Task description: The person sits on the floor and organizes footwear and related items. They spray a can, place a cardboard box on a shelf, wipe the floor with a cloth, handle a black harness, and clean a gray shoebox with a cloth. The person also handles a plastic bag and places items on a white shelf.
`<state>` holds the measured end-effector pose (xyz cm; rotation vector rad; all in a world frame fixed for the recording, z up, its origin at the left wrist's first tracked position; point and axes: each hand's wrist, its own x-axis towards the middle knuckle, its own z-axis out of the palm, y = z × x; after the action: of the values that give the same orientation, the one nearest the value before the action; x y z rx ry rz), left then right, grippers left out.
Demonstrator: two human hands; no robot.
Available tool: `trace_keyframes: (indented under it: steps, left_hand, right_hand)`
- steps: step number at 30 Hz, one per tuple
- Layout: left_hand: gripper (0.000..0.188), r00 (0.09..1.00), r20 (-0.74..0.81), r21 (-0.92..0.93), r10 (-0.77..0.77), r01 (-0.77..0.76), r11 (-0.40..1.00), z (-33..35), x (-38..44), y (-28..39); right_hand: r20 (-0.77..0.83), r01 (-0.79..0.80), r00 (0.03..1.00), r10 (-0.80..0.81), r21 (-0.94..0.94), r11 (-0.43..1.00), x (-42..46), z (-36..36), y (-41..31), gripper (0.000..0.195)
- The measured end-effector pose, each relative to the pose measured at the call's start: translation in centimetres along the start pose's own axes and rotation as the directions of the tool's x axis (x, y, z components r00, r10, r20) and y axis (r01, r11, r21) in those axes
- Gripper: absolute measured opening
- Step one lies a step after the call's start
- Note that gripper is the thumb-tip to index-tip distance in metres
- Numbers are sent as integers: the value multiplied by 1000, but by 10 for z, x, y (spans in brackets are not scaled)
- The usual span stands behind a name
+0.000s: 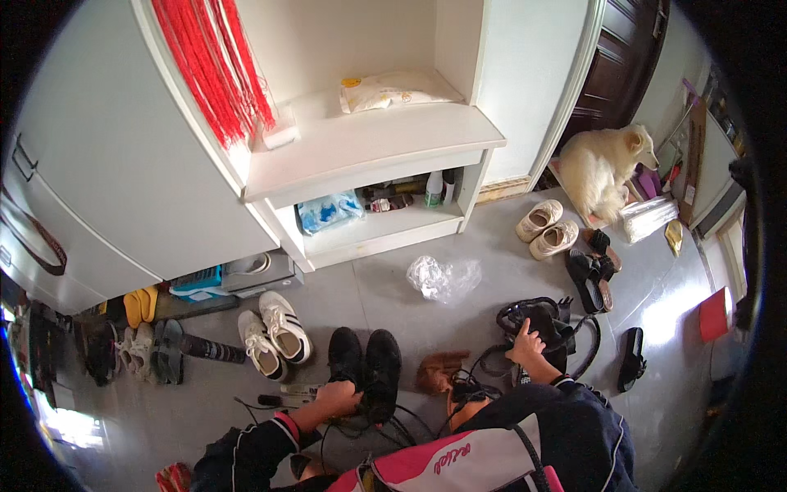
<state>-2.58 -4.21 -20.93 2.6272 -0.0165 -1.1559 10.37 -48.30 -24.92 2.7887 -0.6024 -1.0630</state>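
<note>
My left hand [340, 398] is curled at the heel end of the left one of two black shoes [382, 363], which stand side by side on the floor. Its fingertips are partly hidden against the shoe. My right hand [529, 342] lies on a black bag [556, 332] with looped straps, fingers bent over its near side; their grip is unclear. Between the hands is a crumpled brown leather-like item [439, 371], with dark cords and an orange item [467, 409] beside it. White sneakers [278, 335] with dark stripes stand left of the black shoes.
A clear plastic bag [442, 278] lies before a white cabinet bench [375, 144]. A white dog [599, 169] sits by the dark door [615, 67]. Pale shoes [547, 229], black sandals [587, 277] and a black slipper [632, 360] are at right. A black cylinder [212, 349] lies at left.
</note>
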Motion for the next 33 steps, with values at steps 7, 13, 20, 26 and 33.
trace_keyframes:
  steps: [7,13,20,26,33]
  left_hand:
    - [45,991,97,32,91,-95,995,-7,-7,-6]
    - [42,960,9,-52,281,-281,958,-18,-10,-19]
    - [35,977,145,-191,156,-127,973,-46,-26,-4]
    - [34,919,-25,145,393,-386,911,-41,-15,-20]
    - [38,924,123,177,362,-379,908,-54,-13,-12]
  right_hand:
    - [-337,261,920,-198,153,953,2,-28,57,65]
    - [-651,494,752,-103,453,742,-35,-150,175,57]
    - [-598,554,785,-160,794,-252,-119,-259,265,45]
    - [-918,575,388,-84,170,800,-89,-297,247,49]
    - [-923,556,264,-279,-91,826,-78,-329,194,37]
